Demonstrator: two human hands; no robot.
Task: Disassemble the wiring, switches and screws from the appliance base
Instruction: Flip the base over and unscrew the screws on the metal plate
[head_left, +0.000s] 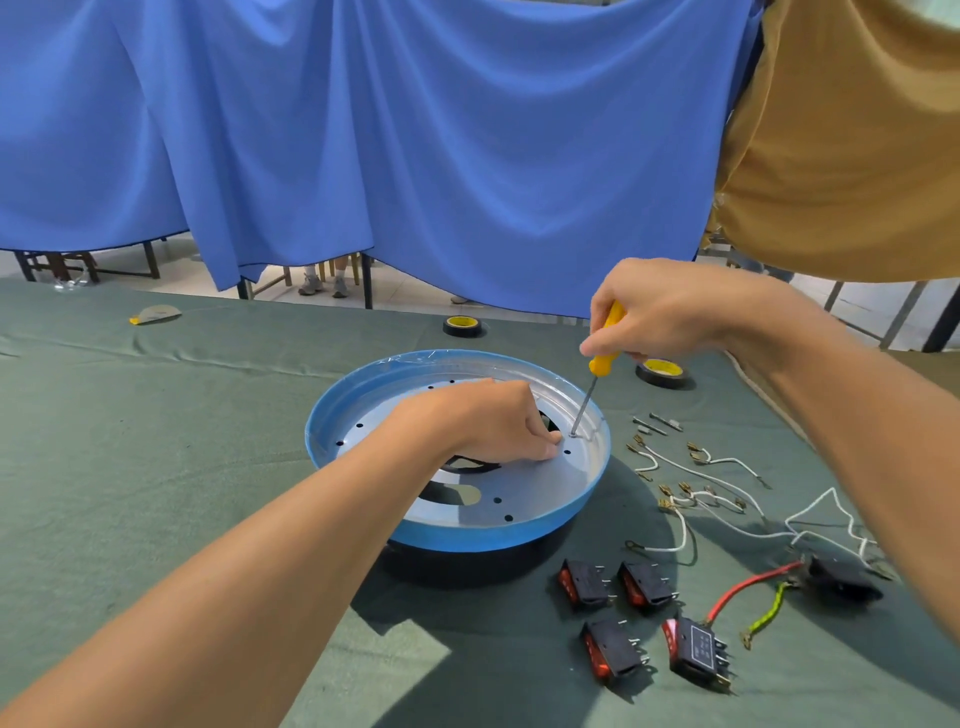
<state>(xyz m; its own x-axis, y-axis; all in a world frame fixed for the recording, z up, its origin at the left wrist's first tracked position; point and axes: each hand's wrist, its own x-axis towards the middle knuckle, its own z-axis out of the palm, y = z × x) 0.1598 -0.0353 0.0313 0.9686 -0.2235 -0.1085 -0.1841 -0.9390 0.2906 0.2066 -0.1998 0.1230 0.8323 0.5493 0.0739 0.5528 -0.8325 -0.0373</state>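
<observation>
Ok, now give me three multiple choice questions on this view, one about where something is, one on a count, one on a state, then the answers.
1. Where do the red rocker switches lie?
A. Inside the appliance base
B. On the green cloth, right of the base
C. On the floor

2. How many red rocker switches are there?
A. Two
B. Four
C. Six

3. What is the right hand doing?
A. Resting flat on the cloth
B. Curled into an empty fist
C. Gripping the yellow screwdriver, tip down in the base

Answers:
1 B, they sit on the cloth beside the base.
2 B, four show, in two rows.
3 C, its fingers wrap the handle and the shaft meets the base floor.
</observation>
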